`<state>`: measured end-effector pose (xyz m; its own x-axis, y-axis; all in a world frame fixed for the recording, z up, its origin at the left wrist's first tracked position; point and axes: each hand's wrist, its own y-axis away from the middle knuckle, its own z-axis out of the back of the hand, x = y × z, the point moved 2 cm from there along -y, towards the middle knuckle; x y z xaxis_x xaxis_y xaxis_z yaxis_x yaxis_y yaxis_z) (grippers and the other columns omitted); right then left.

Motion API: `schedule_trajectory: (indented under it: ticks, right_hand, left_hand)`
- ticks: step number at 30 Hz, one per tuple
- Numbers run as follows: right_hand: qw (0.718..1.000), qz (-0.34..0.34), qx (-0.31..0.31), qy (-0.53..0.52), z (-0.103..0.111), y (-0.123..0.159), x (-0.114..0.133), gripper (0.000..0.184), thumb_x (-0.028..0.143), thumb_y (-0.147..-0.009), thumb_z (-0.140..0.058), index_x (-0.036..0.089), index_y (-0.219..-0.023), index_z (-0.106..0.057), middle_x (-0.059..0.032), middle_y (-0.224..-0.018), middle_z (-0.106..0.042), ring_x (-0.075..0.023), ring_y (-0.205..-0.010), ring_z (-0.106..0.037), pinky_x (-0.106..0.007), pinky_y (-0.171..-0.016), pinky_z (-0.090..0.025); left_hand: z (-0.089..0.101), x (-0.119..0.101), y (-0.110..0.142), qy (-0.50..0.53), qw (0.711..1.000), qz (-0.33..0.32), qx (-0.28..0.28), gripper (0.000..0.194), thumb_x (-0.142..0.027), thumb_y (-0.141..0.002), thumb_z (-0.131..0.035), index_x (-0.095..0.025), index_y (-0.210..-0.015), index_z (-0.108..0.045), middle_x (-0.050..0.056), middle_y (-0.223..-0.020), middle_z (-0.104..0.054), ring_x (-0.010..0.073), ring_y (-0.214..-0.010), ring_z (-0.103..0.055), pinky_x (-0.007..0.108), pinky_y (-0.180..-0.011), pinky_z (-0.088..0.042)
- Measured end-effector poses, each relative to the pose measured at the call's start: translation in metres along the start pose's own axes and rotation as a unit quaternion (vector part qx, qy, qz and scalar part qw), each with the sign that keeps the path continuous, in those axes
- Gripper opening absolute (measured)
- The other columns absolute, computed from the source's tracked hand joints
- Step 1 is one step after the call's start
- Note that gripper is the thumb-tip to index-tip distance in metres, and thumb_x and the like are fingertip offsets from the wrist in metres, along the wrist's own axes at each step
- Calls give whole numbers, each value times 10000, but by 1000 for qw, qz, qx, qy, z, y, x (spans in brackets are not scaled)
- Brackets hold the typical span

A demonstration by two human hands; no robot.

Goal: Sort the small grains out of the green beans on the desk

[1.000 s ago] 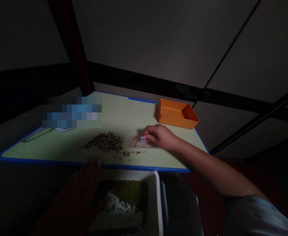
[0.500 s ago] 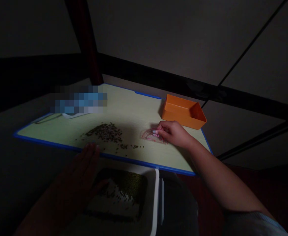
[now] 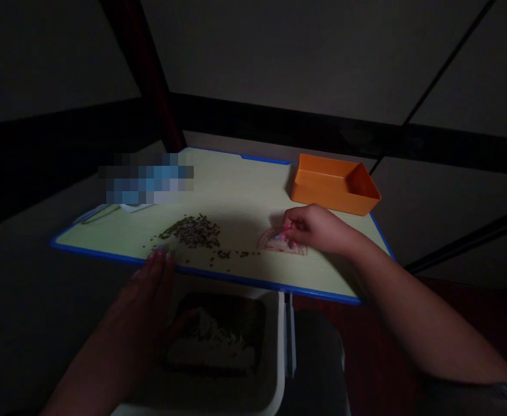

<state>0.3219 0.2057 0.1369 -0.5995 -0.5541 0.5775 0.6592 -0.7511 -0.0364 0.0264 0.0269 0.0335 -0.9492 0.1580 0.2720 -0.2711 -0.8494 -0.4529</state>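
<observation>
My right hand [image 3: 309, 228] pinches a clear, half-round protractor [image 3: 267, 242] with red markings, which lies flat or nearly so on the pale tabletop [image 3: 245, 196]. To its left a loose pile of small dark beans or seeds [image 3: 197, 232] is spread out, with a few stray ones nearer the front edge. My left hand [image 3: 149, 294] has its fingers stretched out, the tips at the blue front edge beside the pile. Below that hand, a white bin [image 3: 280, 346] under the edge holds dark and greenish small grains; shadow hides much of its inside.
An orange open box [image 3: 335, 193] stands at the back right of the tabletop. A blurred-out blue and white object [image 3: 149, 182] is at the left end. A dark red post [image 3: 158, 86] and a wall rise behind.
The whole view has shifted slightly, so the table sits farther right. My right fingers look more curled over the protractor; my left hand stays by the front edge.
</observation>
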Motion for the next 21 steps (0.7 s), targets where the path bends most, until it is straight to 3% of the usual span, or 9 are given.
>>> schedule_trajectory:
  ticks: [10,16,21]
  right_hand:
    - [996,18,90,9,-8,0,6,231,164,-822,-671,205,-651,-523,53,-600,-552,-104,-580,-453,-295,-607,-289]
    - [989,12,145,-30,-12,3,6,260,243,-844,-672,200,-631,-530,60,-563,-563,-93,-561,-443,-283,-604,-305]
    - [984,-5,175,-42,-14,4,3,255,269,-843,-692,193,-632,-572,59,-541,-571,-89,-522,-450,-281,-569,-305]
  left_hand:
    - [-18,-3,6,45,999,14,-27,916,-588,-933,-362,-50,-1586,-12,331,-1665,-206,447,-1532,-304,612,-1117,-494]
    - [-8,-7,2,53,998,5,-27,893,-572,-941,-375,-26,-1580,-73,338,-1648,-251,424,-1546,-286,602,-1173,-441]
    - [-10,-3,4,62,997,22,-33,912,-608,-938,-358,-24,-1580,-77,349,-1636,-279,424,-1542,-294,600,-1165,-449]
